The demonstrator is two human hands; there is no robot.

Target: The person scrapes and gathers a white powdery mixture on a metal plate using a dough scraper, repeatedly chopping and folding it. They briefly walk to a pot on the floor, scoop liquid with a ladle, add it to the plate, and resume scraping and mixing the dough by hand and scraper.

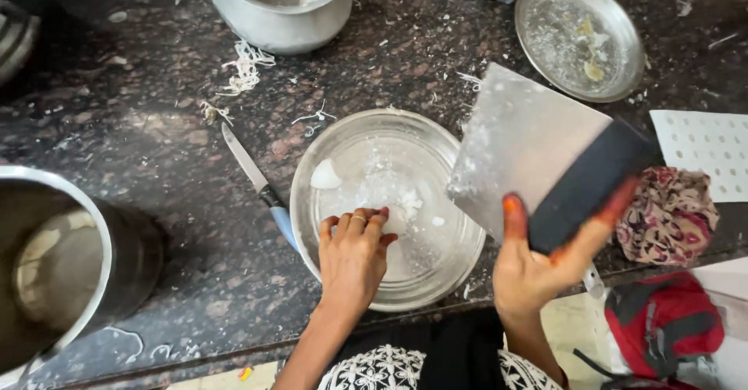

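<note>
- Dark speckled stone desk (179,172), littered with white shreds.
- Left hand (354,254) rests in the steel plate (436,281), fingers curled loosely over white crumbs (405,201); grips nothing.
- Right hand (545,261) grips the black handle of a flat steel scraper (522,141), blade raised and slanting up-left, just right of the plate.
- Crumbs are chalky; a larger white piece (325,176) sits near the plate's left rim.

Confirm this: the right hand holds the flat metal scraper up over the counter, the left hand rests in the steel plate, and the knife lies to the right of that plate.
Wrong on the knife: the head view shows it left of the steel plate. The rest holds.
</note>
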